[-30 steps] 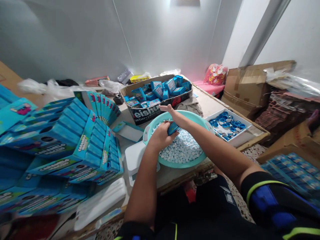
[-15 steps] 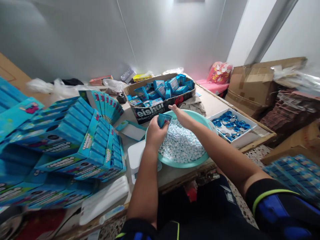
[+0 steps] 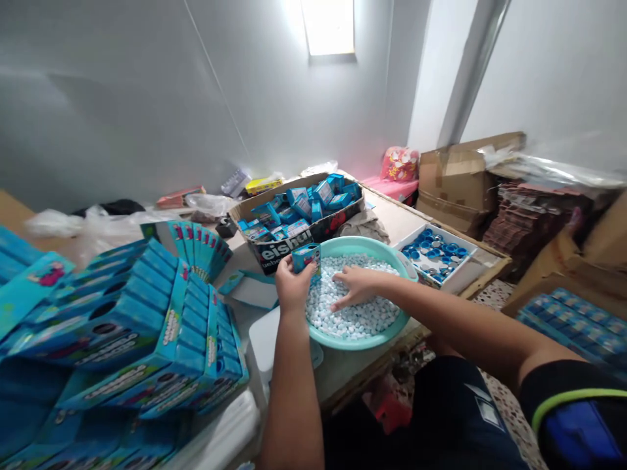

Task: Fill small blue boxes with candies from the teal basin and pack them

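Note:
My left hand (image 3: 292,285) is closed around a small blue candy box (image 3: 307,259) at the left rim of a mint-green basin (image 3: 337,247). Small white and pale blue candies (image 3: 347,320) fill the basin. Over them lies my right hand (image 3: 357,286), fingers spread and touching the candies, with nothing gripped. Just behind the basin stands an open cardboard box (image 3: 313,230) heaped with small blue candy boxes (image 3: 302,205). A white kitchen scale (image 3: 264,343) is partly under my left forearm.
Blue display cartons (image 3: 147,333) are stacked high at the left. A white tray (image 3: 470,264) of blue round caps (image 3: 435,251) sits right of the basin. Flat blue cartons (image 3: 196,245) fan out behind the stack. Brown cardboard boxes (image 3: 453,189) stand at the right.
My right hand has come down from above the basin's far rim onto the candies, fingers spreading. My left hand still holds the candy box, now more upright. The view has tilted up.

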A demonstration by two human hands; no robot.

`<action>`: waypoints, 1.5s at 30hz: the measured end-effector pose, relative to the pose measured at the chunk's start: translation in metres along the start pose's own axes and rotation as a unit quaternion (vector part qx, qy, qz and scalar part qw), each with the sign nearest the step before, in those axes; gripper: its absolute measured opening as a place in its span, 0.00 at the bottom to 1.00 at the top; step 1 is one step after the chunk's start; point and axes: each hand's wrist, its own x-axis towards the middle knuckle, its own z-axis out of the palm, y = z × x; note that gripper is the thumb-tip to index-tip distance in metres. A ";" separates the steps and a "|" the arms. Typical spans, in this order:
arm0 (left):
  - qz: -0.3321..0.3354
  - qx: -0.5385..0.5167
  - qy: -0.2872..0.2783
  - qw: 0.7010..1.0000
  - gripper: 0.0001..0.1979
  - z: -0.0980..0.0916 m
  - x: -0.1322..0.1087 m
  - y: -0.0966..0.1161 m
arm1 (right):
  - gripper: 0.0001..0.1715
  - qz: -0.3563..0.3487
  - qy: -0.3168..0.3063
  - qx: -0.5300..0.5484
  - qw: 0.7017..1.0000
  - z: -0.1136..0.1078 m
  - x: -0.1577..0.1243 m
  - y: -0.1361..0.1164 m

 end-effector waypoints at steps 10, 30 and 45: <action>0.078 0.159 -0.080 0.981 0.18 0.004 0.001 0.015 | 0.30 0.031 0.138 0.099 0.985 0.010 -0.010 -0.009; 0.092 0.084 -0.075 0.989 0.23 0.015 -0.019 0.011 | 0.11 -0.044 0.329 0.655 0.679 -0.054 0.066 0.013; 0.156 0.145 -0.151 0.965 0.20 0.011 -0.029 0.022 | 0.17 -0.133 0.324 0.689 0.635 -0.035 0.072 0.009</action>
